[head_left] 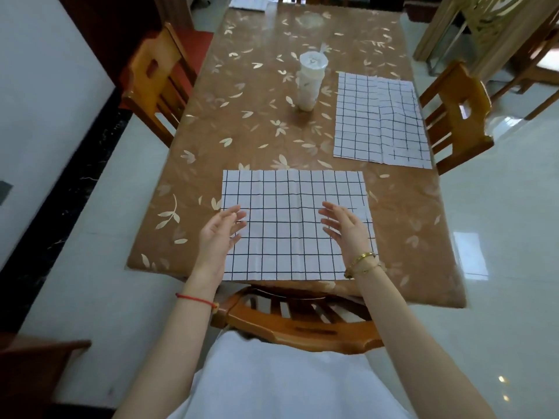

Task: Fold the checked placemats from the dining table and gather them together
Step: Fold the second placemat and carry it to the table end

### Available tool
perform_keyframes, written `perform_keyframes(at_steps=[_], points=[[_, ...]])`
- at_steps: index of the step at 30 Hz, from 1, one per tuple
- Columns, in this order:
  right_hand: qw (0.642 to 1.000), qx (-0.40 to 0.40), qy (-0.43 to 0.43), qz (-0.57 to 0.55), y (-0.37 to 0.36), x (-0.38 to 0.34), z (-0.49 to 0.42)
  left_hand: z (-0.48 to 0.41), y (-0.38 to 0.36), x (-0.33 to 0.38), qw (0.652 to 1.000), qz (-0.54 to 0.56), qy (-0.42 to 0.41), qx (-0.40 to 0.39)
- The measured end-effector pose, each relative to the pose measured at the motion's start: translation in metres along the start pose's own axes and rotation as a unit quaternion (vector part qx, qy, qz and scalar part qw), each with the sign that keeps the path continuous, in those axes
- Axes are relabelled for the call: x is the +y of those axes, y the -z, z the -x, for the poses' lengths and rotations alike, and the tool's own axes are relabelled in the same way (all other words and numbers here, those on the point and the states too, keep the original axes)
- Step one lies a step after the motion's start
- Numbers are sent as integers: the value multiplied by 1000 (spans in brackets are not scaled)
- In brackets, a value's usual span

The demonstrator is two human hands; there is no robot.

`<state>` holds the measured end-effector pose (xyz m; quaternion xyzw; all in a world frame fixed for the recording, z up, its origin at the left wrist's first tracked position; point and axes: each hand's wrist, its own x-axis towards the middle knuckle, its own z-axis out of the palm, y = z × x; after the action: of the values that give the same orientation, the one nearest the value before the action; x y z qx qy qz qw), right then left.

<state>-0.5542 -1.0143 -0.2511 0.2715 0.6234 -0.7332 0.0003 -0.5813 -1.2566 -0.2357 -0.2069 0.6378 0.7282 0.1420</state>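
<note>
While held open with fingers spread, gripping nothing: left hand (219, 234) and right hand (344, 228) above near placemat (290, 225). Thin creased white cloth, dark grid, rectangular, flat at glossy table (257, 131) near edge, long axis left-right. Second placemat (378, 116) far right, lengthwise away.

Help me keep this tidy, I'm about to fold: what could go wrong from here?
The near placemat lies at the table edge; a tug from the left hand or right hand might slide it onto the chair. Reaching for the far placemat might tip the tall white container beside it.
</note>
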Motion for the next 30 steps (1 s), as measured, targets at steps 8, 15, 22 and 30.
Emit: perform_keyframes(at_steps=[8, 15, 22, 30], points=[[990, -80, 4, 120, -57, -3, -92, -42, 20, -48, 975, -158, 62, 145], [929, -177, 73, 315, -142, 8, -185, -77, 33, -80, 939, -241, 117, 217], [834, -242, 120, 481, -203, 37, -245, -92, 31, -103, 889, -357, 121, 259], [650, -258, 219, 680, -231, 71, -273, -92, 28, -113, 849, -439, 125, 266]])
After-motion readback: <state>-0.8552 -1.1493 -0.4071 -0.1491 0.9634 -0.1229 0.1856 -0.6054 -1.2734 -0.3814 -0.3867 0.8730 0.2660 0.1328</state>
